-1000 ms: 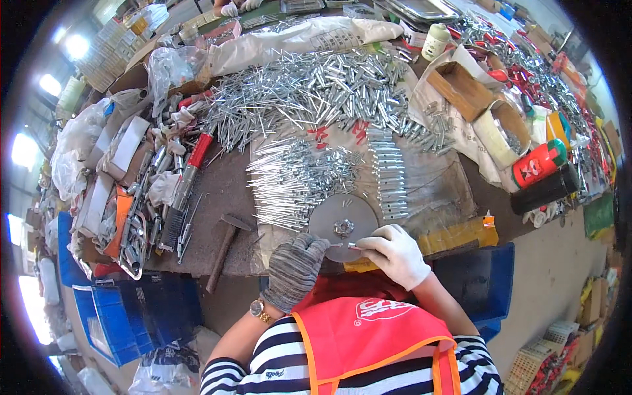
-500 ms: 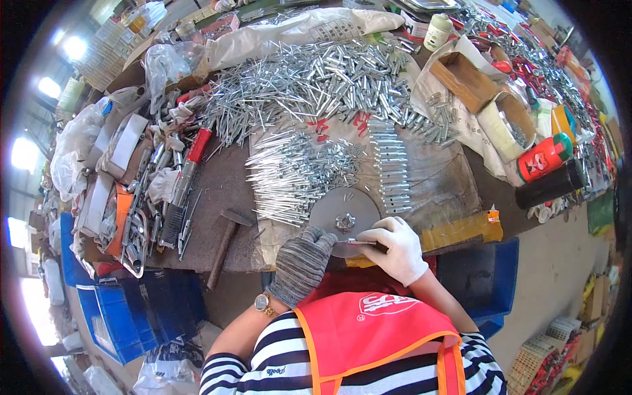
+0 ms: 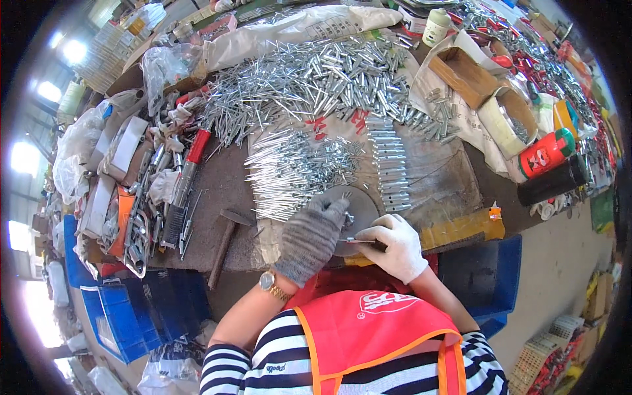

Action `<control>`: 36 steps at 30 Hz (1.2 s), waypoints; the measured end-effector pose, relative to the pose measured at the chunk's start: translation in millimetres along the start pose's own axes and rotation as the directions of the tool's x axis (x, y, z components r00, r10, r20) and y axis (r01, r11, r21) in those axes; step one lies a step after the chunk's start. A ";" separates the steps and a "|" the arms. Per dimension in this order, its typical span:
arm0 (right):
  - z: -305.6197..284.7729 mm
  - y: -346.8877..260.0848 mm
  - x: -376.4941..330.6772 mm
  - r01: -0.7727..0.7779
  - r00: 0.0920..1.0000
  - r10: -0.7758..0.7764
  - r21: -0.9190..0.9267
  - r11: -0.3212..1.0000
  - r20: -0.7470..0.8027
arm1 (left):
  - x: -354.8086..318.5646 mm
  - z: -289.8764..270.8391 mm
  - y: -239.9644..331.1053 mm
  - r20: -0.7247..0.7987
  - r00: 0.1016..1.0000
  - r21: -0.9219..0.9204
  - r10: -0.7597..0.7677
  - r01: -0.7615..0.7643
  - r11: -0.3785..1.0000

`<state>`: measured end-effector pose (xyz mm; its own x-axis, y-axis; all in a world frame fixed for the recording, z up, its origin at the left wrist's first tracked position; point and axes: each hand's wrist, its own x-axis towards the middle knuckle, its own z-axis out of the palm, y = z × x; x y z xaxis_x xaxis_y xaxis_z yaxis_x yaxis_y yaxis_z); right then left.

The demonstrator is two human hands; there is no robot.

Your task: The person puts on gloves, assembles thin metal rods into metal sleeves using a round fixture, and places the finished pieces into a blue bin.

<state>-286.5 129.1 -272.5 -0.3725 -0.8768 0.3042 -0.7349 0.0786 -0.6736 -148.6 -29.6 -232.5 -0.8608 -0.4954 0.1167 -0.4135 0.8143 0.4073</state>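
My left hand [image 3: 309,237], in a grey striped glove, reaches over a round grey disc [image 3: 362,199]. Its fingers are pressed together by small metal pins [image 3: 346,195] on the disc; what they grip, if anything, is too small to make out. In a white glove, my right hand [image 3: 397,249] pinches a short, thin metal piece [image 3: 355,241] at the disc's near edge. Beyond the disc lies a heap of long thin metal rods [image 3: 271,184], with short pins [image 3: 332,158] beside it. A column of drilled metal tubes [image 3: 391,164] lies to the right.
A hammer [image 3: 227,243] lies left of my left hand. Many loose metal tubes [image 3: 329,79] cover the table's back. Tools and boxes crowd the left; a red can [image 3: 546,155] and cardboard box [image 3: 464,76] stand right. Blue crates [image 3: 477,280] sit below the table's edge.
My left hand has moved forward and right, from the metal piece at the disc's near edge to the small pins on the disc. My right hand stays nearly in place with its piece.
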 end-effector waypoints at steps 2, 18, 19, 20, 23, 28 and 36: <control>0.9 1.2 -0.9 0.014 1.000 -0.014 0.006 1.000 -0.012 | 17.5 3.9 -4.0 0.022 0.999 -0.001 0.024 -0.024 1.000; -0.6 1.4 -0.8 0.015 0.999 -0.014 0.031 0.999 -0.043 | 9.4 -1.4 -5.5 -0.019 1.000 -0.092 -0.010 0.008 0.996; -0.4 1.2 -0.6 0.013 0.999 -0.012 0.025 1.000 -0.035 | 2.9 -5.3 -2.5 -0.010 1.000 -0.153 -0.011 0.009 0.988; -0.5 1.0 -0.3 0.013 1.000 -0.012 0.018 1.000 -0.025 | -3.4 -7.6 -1.6 -0.003 1.000 -0.213 -0.012 0.011 0.977; -0.9 0.7 -0.4 0.018 0.999 -0.017 0.019 1.000 -0.038 | -17.2 -9.6 -2.0 0.006 0.996 -0.194 0.094 -0.091 0.977; -1.0 0.2 -0.3 0.006 0.999 -0.005 0.019 1.000 -0.032 | -25.4 -5.1 0.4 0.077 0.990 -0.173 0.115 -0.100 0.980; -1.3 -0.3 -1.2 0.003 1.000 -0.002 0.024 1.000 -0.023 | -22.5 -5.1 4.9 0.094 0.979 -0.098 0.180 -0.171 0.980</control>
<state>-286.6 130.8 -271.8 -0.3838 -0.8657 0.3212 -0.7223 0.0647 -0.6886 -129.8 -16.0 -228.5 -0.9450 -0.3104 0.1026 -0.2294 0.8532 0.4685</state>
